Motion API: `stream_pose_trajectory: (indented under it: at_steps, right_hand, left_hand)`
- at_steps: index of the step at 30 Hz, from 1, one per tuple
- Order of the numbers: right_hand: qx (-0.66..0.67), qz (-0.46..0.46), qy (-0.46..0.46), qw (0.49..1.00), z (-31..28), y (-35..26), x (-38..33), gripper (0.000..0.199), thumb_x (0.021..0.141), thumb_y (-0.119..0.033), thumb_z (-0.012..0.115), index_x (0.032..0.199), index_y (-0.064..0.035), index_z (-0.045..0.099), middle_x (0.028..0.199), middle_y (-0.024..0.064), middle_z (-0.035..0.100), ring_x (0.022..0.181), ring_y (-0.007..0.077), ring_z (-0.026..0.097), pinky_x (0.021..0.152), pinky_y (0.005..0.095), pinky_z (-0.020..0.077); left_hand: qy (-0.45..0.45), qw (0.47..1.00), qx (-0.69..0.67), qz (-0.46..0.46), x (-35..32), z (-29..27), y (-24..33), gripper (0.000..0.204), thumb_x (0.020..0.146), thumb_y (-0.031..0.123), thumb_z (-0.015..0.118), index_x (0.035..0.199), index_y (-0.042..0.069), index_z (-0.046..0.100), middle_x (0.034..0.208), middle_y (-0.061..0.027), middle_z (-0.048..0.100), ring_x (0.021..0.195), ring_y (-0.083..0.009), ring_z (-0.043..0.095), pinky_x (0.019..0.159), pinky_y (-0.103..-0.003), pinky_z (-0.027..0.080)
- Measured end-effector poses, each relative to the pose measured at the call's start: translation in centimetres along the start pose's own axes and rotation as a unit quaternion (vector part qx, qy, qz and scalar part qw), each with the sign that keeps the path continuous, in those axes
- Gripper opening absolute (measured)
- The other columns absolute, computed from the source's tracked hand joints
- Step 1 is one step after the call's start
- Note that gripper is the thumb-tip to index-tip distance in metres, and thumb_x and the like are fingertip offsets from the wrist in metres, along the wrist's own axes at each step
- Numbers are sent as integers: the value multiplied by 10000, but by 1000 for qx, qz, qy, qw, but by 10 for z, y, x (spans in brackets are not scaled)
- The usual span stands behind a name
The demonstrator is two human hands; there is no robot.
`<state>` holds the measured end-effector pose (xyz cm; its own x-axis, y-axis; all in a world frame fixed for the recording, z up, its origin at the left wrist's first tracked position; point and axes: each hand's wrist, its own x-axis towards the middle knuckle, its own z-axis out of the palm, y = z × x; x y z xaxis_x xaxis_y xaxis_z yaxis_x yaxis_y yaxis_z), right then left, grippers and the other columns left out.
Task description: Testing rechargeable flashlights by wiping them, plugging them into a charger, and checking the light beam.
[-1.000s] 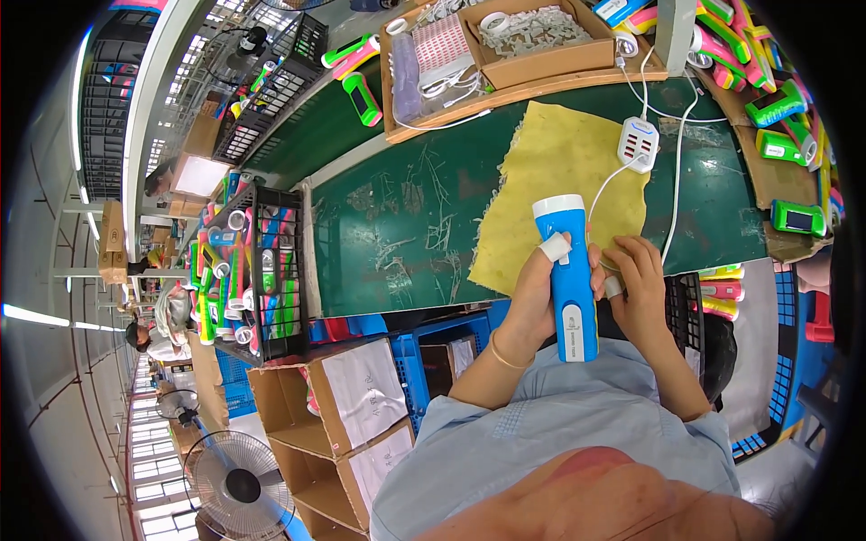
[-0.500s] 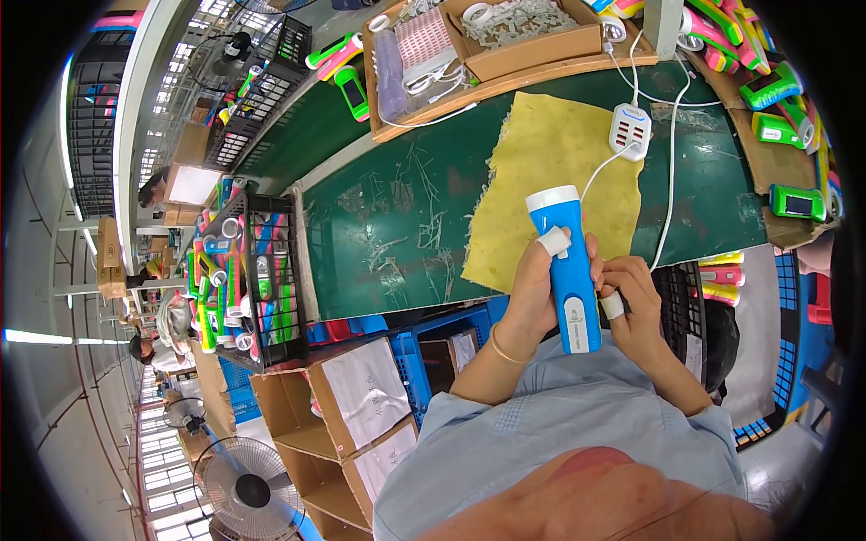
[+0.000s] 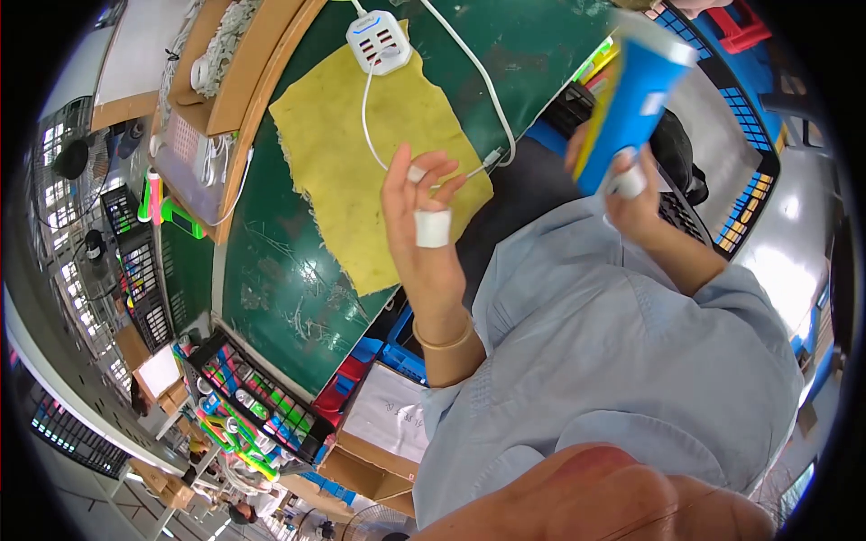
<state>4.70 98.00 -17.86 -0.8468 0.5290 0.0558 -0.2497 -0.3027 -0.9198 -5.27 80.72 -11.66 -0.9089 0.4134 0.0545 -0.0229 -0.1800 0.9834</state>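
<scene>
My right hand grips a blue flashlight with a white head and a yellow strip along one edge. It is held up at the right, past the table edge, blurred by motion. My left hand, with white tape on two fingers, is over the yellow cloth. A thin white charging cable runs into its curled fingers, and the cable's plug sticks out beyond them. The cable's other end goes into a white multi-port USB charger at the cloth's far edge.
The green table carries a wooden tray with cardboard boxes and cables at the left. A black crate of colourful flashlights stands at the lower left. Another thick white cable curves across the table. At the right is a blue basket.
The flashlight has passed from my left hand to my right and moved right and away. The cable is out of it and now at my left hand. The view has turned.
</scene>
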Motion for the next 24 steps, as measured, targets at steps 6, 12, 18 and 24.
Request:
stream_pose_trajectory:
  at_steps: [6, 12, 18, 24]
  right_hand:
    - [23, 265, 370, 890, -179, 85, 54, 349, 851, -269, 602, 1109, -48, 522, 1034, 62, 594, 945, 174, 587, 838, 339, 468]
    - [52, 279, 243, 928, -335, 205, 118, 296, 887, -173, 534, 1156, -55, 498, 1120, 95, 563, 996, 219, 570, 873, 345, 474]
    - [-486, 216, 116, 839, -222, 156, 107, 232, 868, -221, 480, 883, -14, 583, 657, 78, 589, 459, 128, 504, 403, 258, 377]
    - [-380, 272, -444, 764, -19, 0, 73, 126, 727, -4, 528, 838, 12, 586, 731, 101, 577, 621, 150, 539, 552, 271, 419]
  left_hand:
    - [146, 984, 96, 26, 10, -87, 28, 297, 888, 81, 443, 1162, -34, 461, 1042, -155, 540, 929, -254, 563, 804, -374, 470]
    - [339, 841, 405, 117, 89, -246, 27, 346, 756, 70, 610, 1067, -31, 496, 957, -123, 540, 900, -204, 532, 772, -302, 453]
    - [455, 666, 589, 52, 165, -432, 26, 711, 688, 306, 673, 1164, -144, 395, 1054, -266, 525, 984, -360, 514, 833, -420, 424]
    - [435, 845, 281, -131, 185, -409, 48, 558, 738, 389, 679, 952, -104, 529, 777, -97, 561, 639, -174, 544, 510, -295, 439]
